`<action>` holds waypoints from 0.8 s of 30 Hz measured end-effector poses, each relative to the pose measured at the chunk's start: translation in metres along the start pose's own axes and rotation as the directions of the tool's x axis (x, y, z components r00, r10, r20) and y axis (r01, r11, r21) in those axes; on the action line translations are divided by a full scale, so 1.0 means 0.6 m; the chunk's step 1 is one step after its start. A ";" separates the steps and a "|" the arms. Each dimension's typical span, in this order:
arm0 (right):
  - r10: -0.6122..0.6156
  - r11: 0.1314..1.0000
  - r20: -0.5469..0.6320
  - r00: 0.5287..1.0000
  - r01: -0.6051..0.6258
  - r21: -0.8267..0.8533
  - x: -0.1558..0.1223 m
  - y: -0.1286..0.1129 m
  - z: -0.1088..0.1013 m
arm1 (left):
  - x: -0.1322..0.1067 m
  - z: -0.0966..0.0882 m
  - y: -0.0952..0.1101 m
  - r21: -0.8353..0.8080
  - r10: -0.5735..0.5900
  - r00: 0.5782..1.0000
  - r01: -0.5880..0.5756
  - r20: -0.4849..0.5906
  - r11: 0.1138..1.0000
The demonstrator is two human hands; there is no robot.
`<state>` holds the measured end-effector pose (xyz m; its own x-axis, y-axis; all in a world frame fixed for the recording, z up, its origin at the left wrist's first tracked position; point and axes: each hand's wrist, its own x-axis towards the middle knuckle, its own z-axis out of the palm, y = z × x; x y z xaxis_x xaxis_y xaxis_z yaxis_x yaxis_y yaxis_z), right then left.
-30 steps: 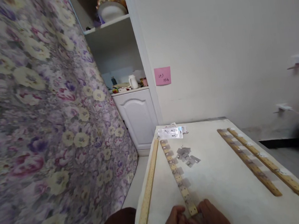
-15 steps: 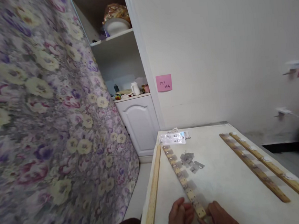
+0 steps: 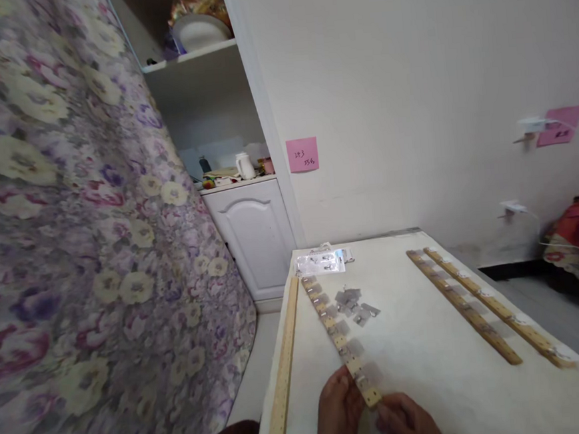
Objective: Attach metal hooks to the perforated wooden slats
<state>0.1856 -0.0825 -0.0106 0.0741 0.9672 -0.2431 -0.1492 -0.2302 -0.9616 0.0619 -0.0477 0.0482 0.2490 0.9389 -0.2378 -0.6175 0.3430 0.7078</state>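
At the near edge of the table, both hands come in low with fingers bent. The left hand [image 3: 337, 407] lies curled, its fingertips against the left side of a wooden strip [image 3: 339, 339]. The right hand [image 3: 408, 423] sits just to the right of the strip's near end, fingers curled towards it. The blur hides whether either hand grips the strip or only touches it.

The strip's near end lies between the two hands, and the strip runs away from them, slanting towards the far left corner. It is pale wood with small holes and a row of grey metal plates along it.

Beside its far half lies a heap of loose metal plates [image 3: 355, 302]. A clear packet [image 3: 319, 263] lies near the far edge.
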 end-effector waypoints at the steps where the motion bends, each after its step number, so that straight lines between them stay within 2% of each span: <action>1: 0.067 0.990 0.044 0.997 -0.072 0.124 0.000 -0.004 0.004 | 0.001 -0.001 0.000 0.008 -0.003 1.000 0.003 -0.007 1.000; 3: 0.143 0.941 0.124 0.982 -0.174 0.291 0.002 -0.012 0.014 | 0.003 -0.008 -0.002 0.017 -0.005 0.999 0.006 -0.037 1.000; 5: 0.170 0.911 0.149 0.974 -0.213 0.353 0.006 -0.017 0.025 | 0.006 -0.017 -0.006 0.012 -0.010 0.998 0.011 -0.067 1.000; 9: 0.126 0.937 0.086 0.988 -0.147 0.318 0.016 -0.020 0.042 | 0.013 -0.033 -0.011 -0.009 -0.011 0.996 0.011 -0.093 1.000; 11: 0.100 0.947 0.094 0.991 -0.124 0.295 0.019 -0.020 0.044 | 0.017 -0.038 -0.011 0.000 -0.014 0.995 0.015 -0.103 1.000; 20: 0.083 0.923 0.172 0.982 -0.141 0.359 0.029 -0.009 0.032 | 0.022 -0.051 -0.012 0.035 -0.015 0.992 0.020 -0.122 0.999; 24: 0.057 0.943 0.122 0.991 -0.094 0.318 0.029 0.001 0.026 | 0.027 -0.056 -0.012 0.031 -0.023 0.994 0.026 -0.105 0.999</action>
<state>0.1715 -0.0642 -0.0137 -0.0555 0.9583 -0.2803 -0.4611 -0.2736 -0.8441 0.0454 -0.0339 0.0167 0.1834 0.9287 -0.3225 -0.5871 0.3665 0.7218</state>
